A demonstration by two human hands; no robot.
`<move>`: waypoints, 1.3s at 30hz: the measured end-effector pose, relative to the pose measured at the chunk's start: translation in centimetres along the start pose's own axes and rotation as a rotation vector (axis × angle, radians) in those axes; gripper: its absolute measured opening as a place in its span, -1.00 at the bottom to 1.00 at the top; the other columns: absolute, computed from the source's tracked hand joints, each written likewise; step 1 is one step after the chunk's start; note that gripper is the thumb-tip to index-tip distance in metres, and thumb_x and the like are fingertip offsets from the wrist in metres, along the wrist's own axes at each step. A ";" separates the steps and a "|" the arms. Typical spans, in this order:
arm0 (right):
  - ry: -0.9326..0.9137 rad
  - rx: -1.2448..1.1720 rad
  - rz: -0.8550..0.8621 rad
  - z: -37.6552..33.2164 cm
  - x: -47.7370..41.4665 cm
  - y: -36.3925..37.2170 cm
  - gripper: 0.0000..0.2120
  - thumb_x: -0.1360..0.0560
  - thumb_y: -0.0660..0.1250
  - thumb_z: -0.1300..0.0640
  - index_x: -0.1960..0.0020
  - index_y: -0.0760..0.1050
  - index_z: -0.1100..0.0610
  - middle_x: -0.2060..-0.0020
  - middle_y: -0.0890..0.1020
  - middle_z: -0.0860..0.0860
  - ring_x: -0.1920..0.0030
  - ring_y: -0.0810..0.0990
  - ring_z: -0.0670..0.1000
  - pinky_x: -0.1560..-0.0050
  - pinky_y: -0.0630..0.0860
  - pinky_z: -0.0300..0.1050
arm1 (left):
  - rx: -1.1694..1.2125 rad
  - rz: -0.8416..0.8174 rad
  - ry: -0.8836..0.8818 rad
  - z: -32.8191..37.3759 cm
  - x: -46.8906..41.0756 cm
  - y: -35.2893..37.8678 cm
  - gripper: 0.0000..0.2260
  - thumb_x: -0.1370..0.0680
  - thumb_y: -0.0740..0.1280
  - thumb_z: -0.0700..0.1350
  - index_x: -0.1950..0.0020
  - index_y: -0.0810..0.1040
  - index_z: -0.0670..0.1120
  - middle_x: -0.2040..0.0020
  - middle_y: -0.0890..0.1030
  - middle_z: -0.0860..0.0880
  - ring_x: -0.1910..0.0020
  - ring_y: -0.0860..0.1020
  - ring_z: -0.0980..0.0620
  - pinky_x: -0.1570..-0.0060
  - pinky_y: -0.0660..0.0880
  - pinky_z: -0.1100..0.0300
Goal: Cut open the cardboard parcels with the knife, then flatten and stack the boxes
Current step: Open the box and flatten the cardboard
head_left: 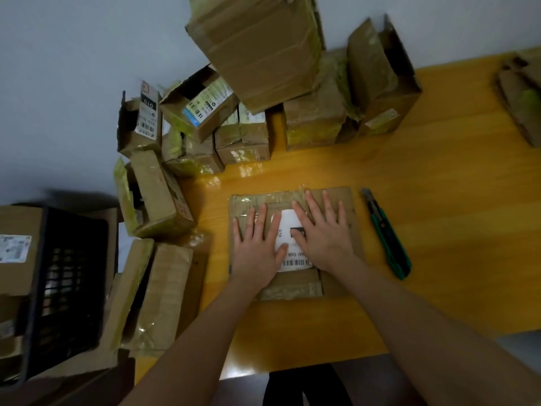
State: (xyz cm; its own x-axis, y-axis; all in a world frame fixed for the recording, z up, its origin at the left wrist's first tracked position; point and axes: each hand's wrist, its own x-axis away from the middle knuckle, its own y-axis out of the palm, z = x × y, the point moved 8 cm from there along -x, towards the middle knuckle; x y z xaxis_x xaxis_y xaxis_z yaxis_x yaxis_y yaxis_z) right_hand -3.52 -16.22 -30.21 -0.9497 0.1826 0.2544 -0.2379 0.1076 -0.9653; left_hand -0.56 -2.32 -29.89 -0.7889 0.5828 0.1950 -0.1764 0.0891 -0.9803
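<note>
A flattened cardboard box point(336, 197) with a white shipping label lies on the yellow wooden table point(453, 200) in front of me. My left hand point(257, 244) and my right hand point(322, 230) both press flat on it, fingers straight and spread. The green utility knife point(386, 234) lies on the table just right of the box, free of either hand. Several taped cardboard parcels point(257, 48) are piled at the back and left of the table.
A black plastic crate point(67, 282) with boxes around it sits at the lower left. More parcels point(158, 197) lean along the table's left edge. A stack of flattened cardboard point(521, 98) lies at the far right. The table's near edge runs below my forearms.
</note>
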 end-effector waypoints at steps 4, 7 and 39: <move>0.019 -0.025 -0.062 -0.6 1.2 -0.2 -0.41 -0.57 -0.30 -0.28 -0.53 -0.32 -0.12 -0.51 -0.34 0.05 -0.51 -0.36 0.17 -0.48 -0.27 0.26 | 0.040 0.032 -0.016 -0.1 3.1 0.9 -0.40 -0.59 -0.06 0.28 -0.57 0.10 0.03 -0.57 0.10 -0.14 -0.55 0.07 -0.14 -0.44 0.02 -0.31; 0.011 -0.059 -0.005 -1.0 4.5 0.6 -0.37 -0.52 -0.39 -0.32 -0.55 -0.17 -0.14 -0.55 -0.22 0.10 -0.52 -0.29 0.15 -0.45 -0.27 0.28 | 0.045 0.023 -0.036 -0.1 3.2 0.6 -0.40 -0.58 -0.05 0.28 -0.56 0.14 0.04 -0.56 0.15 -0.15 -0.54 0.12 -0.16 -0.39 0.10 -0.36; 0.447 -0.394 -0.067 3.6 9.4 -3.4 -0.09 -0.45 0.35 -0.24 -0.57 -0.11 -0.01 -0.54 0.00 0.13 -0.51 0.11 0.19 -0.41 0.24 0.12 | 0.375 -0.094 -0.325 -2.3 3.7 -4.9 -0.27 -0.51 0.34 0.15 -0.56 0.04 0.03 -0.57 -0.04 -0.16 -0.53 0.08 -0.20 -0.45 0.13 -0.12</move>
State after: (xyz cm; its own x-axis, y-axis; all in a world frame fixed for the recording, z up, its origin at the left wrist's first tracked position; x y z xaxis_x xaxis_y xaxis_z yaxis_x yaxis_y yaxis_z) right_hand -12.38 -18.33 -24.80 -0.7373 0.5469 0.3967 -0.1197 0.4721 -0.8734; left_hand -1.23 1.28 -24.45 -0.8915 0.2996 0.3398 -0.4073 -0.2017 -0.8907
